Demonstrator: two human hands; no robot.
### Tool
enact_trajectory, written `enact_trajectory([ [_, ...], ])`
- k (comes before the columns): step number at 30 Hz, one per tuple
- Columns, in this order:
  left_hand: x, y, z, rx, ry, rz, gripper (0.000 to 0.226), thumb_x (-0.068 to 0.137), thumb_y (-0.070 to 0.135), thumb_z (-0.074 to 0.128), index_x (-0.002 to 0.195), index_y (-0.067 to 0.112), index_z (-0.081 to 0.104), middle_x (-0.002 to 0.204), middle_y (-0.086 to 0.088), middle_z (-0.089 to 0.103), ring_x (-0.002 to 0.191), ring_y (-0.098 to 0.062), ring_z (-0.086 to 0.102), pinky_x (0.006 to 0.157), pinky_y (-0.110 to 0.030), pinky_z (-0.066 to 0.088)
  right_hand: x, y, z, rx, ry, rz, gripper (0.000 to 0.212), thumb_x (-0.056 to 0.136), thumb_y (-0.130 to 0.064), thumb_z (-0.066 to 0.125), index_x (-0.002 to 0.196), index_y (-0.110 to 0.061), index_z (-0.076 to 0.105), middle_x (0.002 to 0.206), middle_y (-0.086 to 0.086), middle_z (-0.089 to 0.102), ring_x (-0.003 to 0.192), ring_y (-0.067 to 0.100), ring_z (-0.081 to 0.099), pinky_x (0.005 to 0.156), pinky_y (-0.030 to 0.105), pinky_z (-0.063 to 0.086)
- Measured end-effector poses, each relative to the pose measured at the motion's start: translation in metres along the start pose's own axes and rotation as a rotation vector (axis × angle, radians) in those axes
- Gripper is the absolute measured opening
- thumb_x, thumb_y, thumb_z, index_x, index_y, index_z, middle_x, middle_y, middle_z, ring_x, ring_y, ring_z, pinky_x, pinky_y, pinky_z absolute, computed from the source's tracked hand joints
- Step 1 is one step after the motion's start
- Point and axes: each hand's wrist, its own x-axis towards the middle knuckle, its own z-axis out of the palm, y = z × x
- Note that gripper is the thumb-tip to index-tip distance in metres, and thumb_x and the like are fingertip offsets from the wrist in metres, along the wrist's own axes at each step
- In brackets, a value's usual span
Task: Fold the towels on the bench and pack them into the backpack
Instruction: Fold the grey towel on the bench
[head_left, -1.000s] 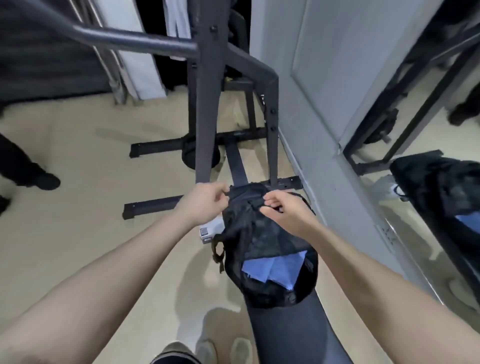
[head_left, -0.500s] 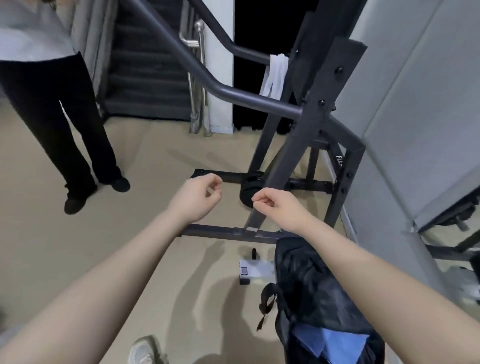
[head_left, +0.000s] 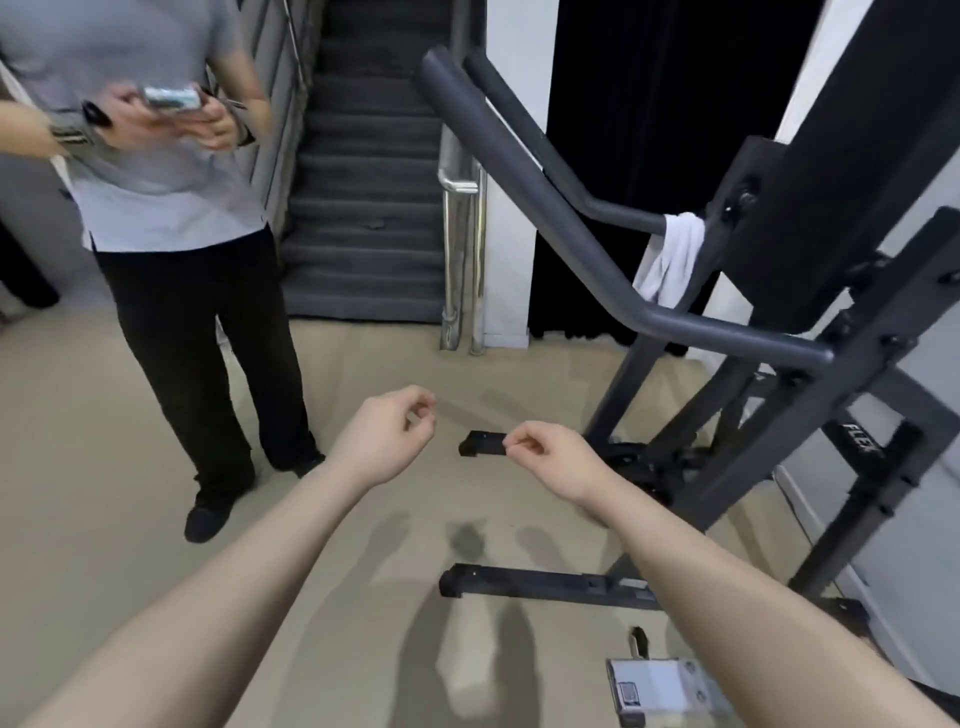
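My left hand (head_left: 387, 441) and my right hand (head_left: 550, 454) hang in the air over the beige floor, a little apart. The fingers of both are curled toward the thumbs and hold nothing. Neither the backpack nor the bench is in view. A white towel (head_left: 670, 257) is draped over a bar of the dark weight rack (head_left: 727, 338), further off and to the right of my right hand.
A person in a grey shirt and black trousers (head_left: 182, 249) stands at the left holding a phone (head_left: 171, 98). Grey stairs (head_left: 363, 208) rise behind. Black rack feet (head_left: 540, 584) lie on the floor. A small white box (head_left: 657, 688) lies at the lower right.
Both hands let go of the backpack and lifted away. My view tilted upward, so the backpack and its blue towels slid out of the bottom of the frame and the standing person came into view.
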Motion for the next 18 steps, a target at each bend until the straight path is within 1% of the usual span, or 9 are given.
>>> enact_trajectory([
  [3,0.033,-0.037,-0.023,-0.019,0.008,0.003,0.027,0.090,0.020,0.051,0.116,0.014,0.059,0.106,0.001,0.064,0.084,-0.015,0.060,0.073,-0.019,0.039,0.047,-0.023,0.022,-0.053,-0.046,-0.006,0.022,0.092,-0.017,0.052,0.106,-0.004,0.063,0.095,0.002,0.061,0.084,0.011,0.052,0.062,0.013,0.036],
  [6,0.072,-0.070,-0.036,-0.056,0.008,0.002,0.027,0.090,0.020,0.051,0.115,0.014,0.059,0.104,0.003,0.064,0.085,-0.016,0.061,0.075,-0.021,0.041,0.098,-0.033,0.033,-0.073,-0.052,0.006,0.018,0.092,-0.015,0.051,0.101,-0.005,0.064,0.088,-0.002,0.059,0.081,0.011,0.052,0.061,0.004,0.036],
  [8,0.101,-0.091,-0.042,-0.074,0.004,0.011,0.027,0.091,0.020,0.050,0.115,0.014,0.059,0.103,0.003,0.062,0.085,-0.017,0.061,0.075,-0.020,0.041,0.134,-0.034,0.038,-0.071,-0.034,0.027,0.014,0.092,-0.015,0.051,0.095,-0.010,0.063,0.087,-0.002,0.060,0.080,0.011,0.052,0.061,0.004,0.036],
  [10,0.135,-0.110,-0.047,-0.082,-0.010,0.017,0.027,0.091,0.019,0.050,0.116,0.013,0.058,0.104,0.002,0.062,0.087,-0.017,0.061,0.075,-0.020,0.040,0.173,-0.035,0.042,-0.065,-0.026,0.049,0.013,0.092,-0.016,0.051,0.094,-0.012,0.062,0.090,-0.001,0.061,0.081,0.010,0.053,0.062,0.007,0.038],
  [11,0.154,-0.119,-0.050,-0.083,-0.018,0.020,0.027,0.091,0.019,0.049,0.116,0.013,0.058,0.105,0.001,0.063,0.087,-0.017,0.060,0.075,-0.020,0.040,0.193,-0.036,0.045,-0.080,-0.030,0.056,0.015,0.092,-0.017,0.050,0.096,-0.010,0.063,0.092,0.000,0.062,0.082,0.011,0.053,0.063,0.010,0.039],
  [13,0.192,-0.137,-0.056,-0.075,-0.037,0.028,0.028,0.091,0.019,0.049,0.117,0.012,0.058,0.107,-0.001,0.063,0.088,-0.017,0.059,0.077,-0.020,0.040,0.234,-0.041,0.050,-0.119,-0.039,0.073,0.021,0.093,-0.018,0.050,0.103,-0.006,0.064,0.100,0.004,0.065,0.088,0.013,0.055,0.075,0.018,0.041],
  [15,0.231,-0.153,-0.066,-0.072,-0.058,0.037,0.028,0.091,0.018,0.049,0.117,0.011,0.057,0.109,-0.003,0.063,0.088,-0.018,0.058,0.079,-0.022,0.041,0.275,-0.047,0.053,-0.136,-0.050,0.098,0.023,0.094,-0.019,0.049,0.103,-0.004,0.064,0.105,0.008,0.066,0.093,0.018,0.057,0.084,0.025,0.042],
  [16,0.250,-0.160,-0.071,-0.068,-0.065,0.049,0.028,0.091,0.018,0.049,0.117,0.011,0.057,0.109,-0.003,0.063,0.088,-0.019,0.058,0.080,-0.023,0.042,0.295,-0.050,0.054,-0.137,-0.052,0.105,0.022,0.094,-0.019,0.049,0.101,-0.005,0.064,0.104,0.009,0.067,0.094,0.021,0.058,0.084,0.026,0.043],
  [18,0.286,-0.174,-0.080,-0.074,-0.057,0.079,0.027,0.091,0.019,0.050,0.115,0.011,0.058,0.107,-0.003,0.063,0.087,-0.020,0.059,0.077,-0.023,0.042,0.334,-0.057,0.054,-0.150,-0.054,0.109,0.017,0.093,-0.019,0.050,0.096,-0.009,0.064,0.097,0.008,0.066,0.091,0.022,0.058,0.078,0.025,0.042],
])
